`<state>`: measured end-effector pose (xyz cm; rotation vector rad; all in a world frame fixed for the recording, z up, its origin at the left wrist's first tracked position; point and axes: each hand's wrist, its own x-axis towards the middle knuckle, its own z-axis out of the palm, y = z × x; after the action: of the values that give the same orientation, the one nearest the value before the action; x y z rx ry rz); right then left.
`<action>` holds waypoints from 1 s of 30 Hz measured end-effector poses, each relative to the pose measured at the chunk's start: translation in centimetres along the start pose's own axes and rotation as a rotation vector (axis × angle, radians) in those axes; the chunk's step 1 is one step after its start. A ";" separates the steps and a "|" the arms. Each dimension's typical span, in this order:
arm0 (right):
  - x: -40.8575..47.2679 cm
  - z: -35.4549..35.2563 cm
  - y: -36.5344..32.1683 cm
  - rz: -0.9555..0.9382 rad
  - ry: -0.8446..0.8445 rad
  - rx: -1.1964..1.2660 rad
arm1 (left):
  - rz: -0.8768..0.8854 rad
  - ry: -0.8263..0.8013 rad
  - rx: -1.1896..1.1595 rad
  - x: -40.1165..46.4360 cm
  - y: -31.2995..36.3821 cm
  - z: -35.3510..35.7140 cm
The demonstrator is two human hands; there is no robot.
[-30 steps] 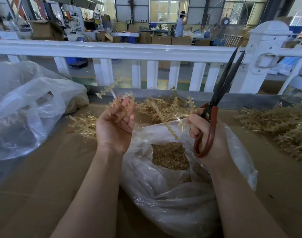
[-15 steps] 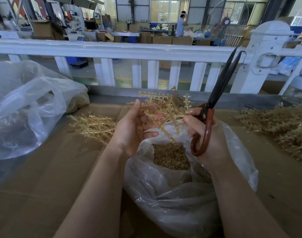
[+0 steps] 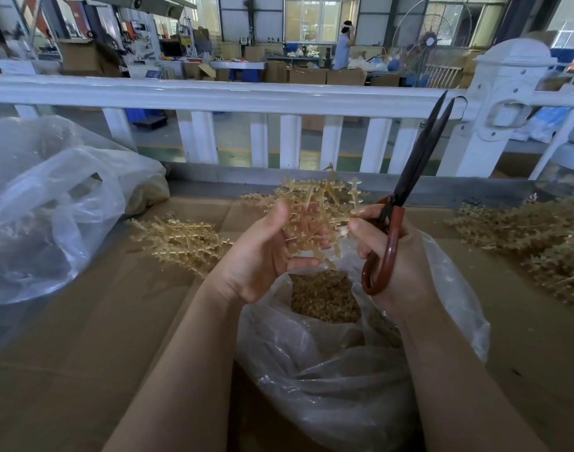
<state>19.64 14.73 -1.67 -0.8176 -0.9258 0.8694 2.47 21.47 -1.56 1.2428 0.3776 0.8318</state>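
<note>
Above the open mouth of a clear bag [image 3: 328, 386], near the middle of the scene, the left hand [image 3: 263, 256] holds a bunch of plastic branches [image 3: 315, 220]. The palm faces up, the thumb presses on the left side of the bunch and the fingers curl under it. Just right of the bunch, the right hand [image 3: 396, 256] grips the scissors [image 3: 409, 190] with its fingers closed around the red-brown handle. The dark blades are almost together and point up and far, in front of the white fence [image 3: 246, 93]. The thumb of this hand is very close to the tips of the branches; I cannot tell if it touches them.

Inside the clear bag lie many small pieces [image 3: 325, 298] of the same tan colour. The bag stands on brown cardboard [image 3: 83, 353]. On the cardboard, a pile of branches [image 3: 181, 239] lies to the left of the hands and a bigger pile [image 3: 540, 243] lies at the right. A large plastic bag [image 3: 50, 207] fills the far left side.
</note>
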 end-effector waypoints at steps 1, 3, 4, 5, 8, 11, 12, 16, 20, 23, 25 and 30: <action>0.0 0.0 0.0 -0.002 0.006 -0.013 | 0.006 -0.019 0.008 0.0 0.0 0.0; 0.0 0.1 0.0 0.002 0.015 -0.044 | 0.009 -0.022 0.004 0.0 -0.1 0.0; 0.0 0.1 0.0 0.004 0.018 -0.053 | 0.012 -0.009 0.004 0.0 -0.1 0.1; 0.0 0.1 0.0 0.007 0.019 -0.056 | 0.017 0.009 0.006 0.0 -0.2 0.1; 0.0 0.0 0.0 0.013 0.011 -0.061 | 0.019 0.051 -0.020 0.0 -0.3 0.1; -0.1 0.0 0.0 0.024 0.008 -0.067 | 0.030 0.090 -0.045 0.1 -0.5 0.0; -0.1 0.1 0.0 0.027 0.008 -0.065 | 0.029 0.103 -0.047 0.1 -0.5 0.0; -0.2 0.3 -0.3 0.027 0.025 -0.053 | 0.093 0.274 -0.097 0.3 -0.3 -0.1; -0.4 0.4 -0.5 0.036 0.048 -0.024 | 0.370 0.682 0.008 0.3 0.4 -1.5; -0.4 0.4 -0.5 0.047 0.063 -0.017 | 0.459 1.006 0.279 -0.1 0.6 -2.9; -0.3 0.4 -0.5 0.047 0.064 -0.027 | 0.453 1.166 0.446 -0.4 0.3 -3.4; -0.2 0.1 -0.4 0.047 0.055 -0.028 | 0.265 1.244 1.065 -1.1 -0.5 -4.0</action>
<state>19.55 14.38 -1.37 -0.8866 -0.8748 0.8724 -0.71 23.29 -3.50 1.5886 1.8665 1.6994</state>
